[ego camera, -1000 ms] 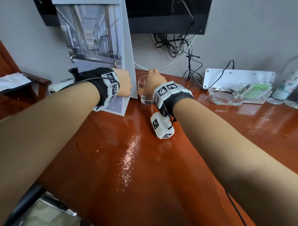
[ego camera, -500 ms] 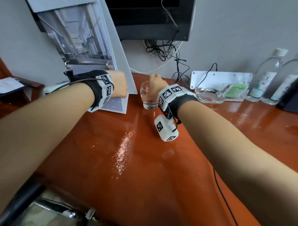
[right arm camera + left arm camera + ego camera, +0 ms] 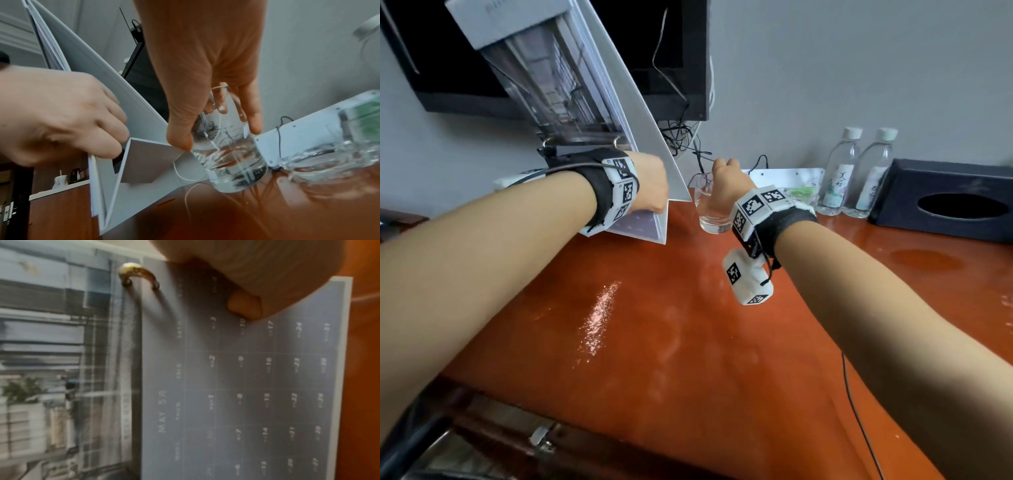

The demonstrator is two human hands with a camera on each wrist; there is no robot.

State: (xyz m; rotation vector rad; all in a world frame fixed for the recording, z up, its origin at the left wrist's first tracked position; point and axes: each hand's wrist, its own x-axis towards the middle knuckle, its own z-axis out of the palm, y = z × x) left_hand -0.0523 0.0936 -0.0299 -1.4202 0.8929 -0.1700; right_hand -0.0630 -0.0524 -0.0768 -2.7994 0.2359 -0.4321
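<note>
since the earlier frame the desk calendar (image 3: 616, 113) has tipped up and back, and its base now seems clear of the desk (image 3: 654, 342). the left hand (image 3: 650, 186) pinches its lower edge, so the calendar rises above that wrist. the right hand (image 3: 729, 186) curls round the glass (image 3: 712, 221) of water, just right of the left knuckles. both things look mid-lift; the next move calls for keeping the glass level.

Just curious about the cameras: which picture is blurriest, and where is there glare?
Head view: fairly sharp, a white glare streak on the desk. Left wrist view: blurriest, the calendar numbers smeared. Right wrist view: the glass clear, the edges soft and bent.
</note>
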